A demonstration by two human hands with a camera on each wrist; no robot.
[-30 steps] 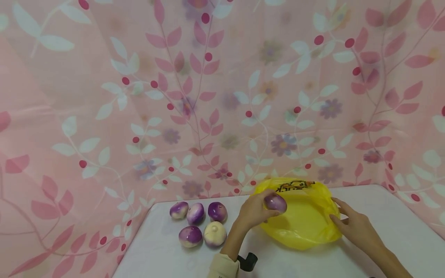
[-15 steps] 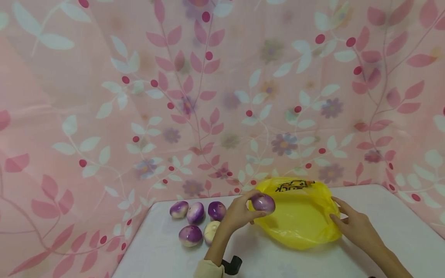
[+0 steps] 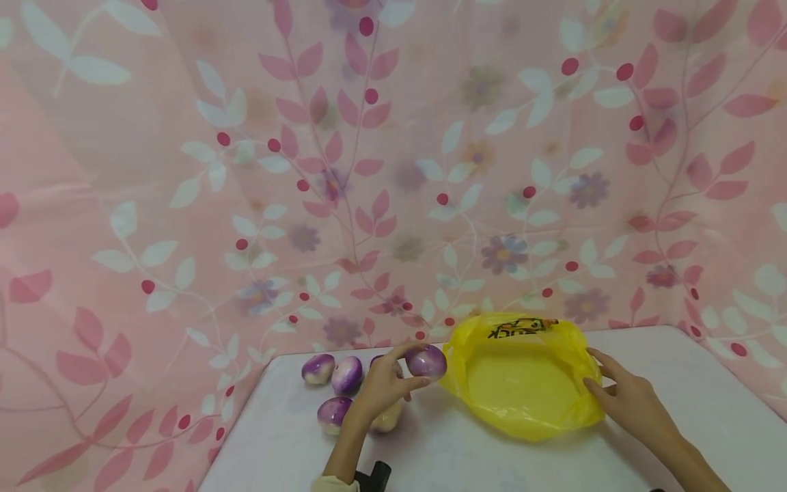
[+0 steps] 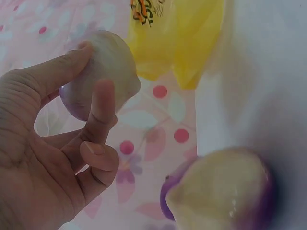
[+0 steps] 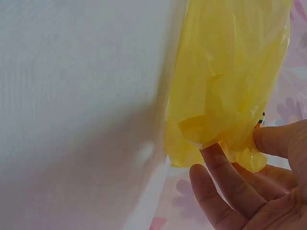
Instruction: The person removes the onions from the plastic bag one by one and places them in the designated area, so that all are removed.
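Note:
My left hand (image 3: 380, 393) pinches a purple-and-white turnip (image 3: 427, 363) between thumb and fingers, just left of a yellow plastic bag (image 3: 531, 425). The left wrist view shows the pale underside of this held turnip (image 4: 112, 60) with fingertips on both sides of it. With its mouth spread wide, the bag stands on the table. My right hand (image 3: 638, 404) holds the bag's right rim; in the right wrist view the thumb and fingers pinch the bunched plastic (image 5: 252, 158). Several more turnips (image 3: 347, 375) lie at the left, some partly hidden by my left hand.
The white table (image 3: 467, 458) ends at the back against a pink floral curtain (image 3: 406, 171). A pale-ended turnip (image 4: 225, 191) sits close below my left hand. A black piece (image 3: 376, 475) is on my left wrist, by the sleeve cuff (image 3: 334, 485).
My left hand has drawn leftward with the turnip, from over the bag's mouth to beside its left rim, in front of the other turnips. My right hand keeps its place on the bag.

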